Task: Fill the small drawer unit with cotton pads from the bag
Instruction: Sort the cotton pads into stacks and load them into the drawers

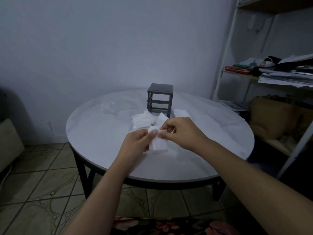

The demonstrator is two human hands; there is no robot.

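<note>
Gripping a small stack of cotton pads [157, 144] in the left hand [136, 141], thumb curled over the top edge, above the near middle of the round white table [101, 146]. Pinching the upper corner of the same stack with the right hand [183, 131], thumb and forefinger closed on it, other fingers curled. White, square, soft-edged, faintly ribbed in bands, stacked slightly askew. Just beyond the hands, lying on the tabletop: a loose heap [143, 120] of more pads, fanned and untidy, and a smaller heap [182, 113] to the right of the drawer unit [160, 99]. Dark grey, boxy, three tiers high, standing upright past the heaps toward the far edge, flat top with two thin slots, front open enough to see through the frame. Left of it, crumpled low on the table, a clear plastic bag [110, 107], well apart from both hands. Off to the right, a white shelf rack [224, 56] loaded with papers.
</note>
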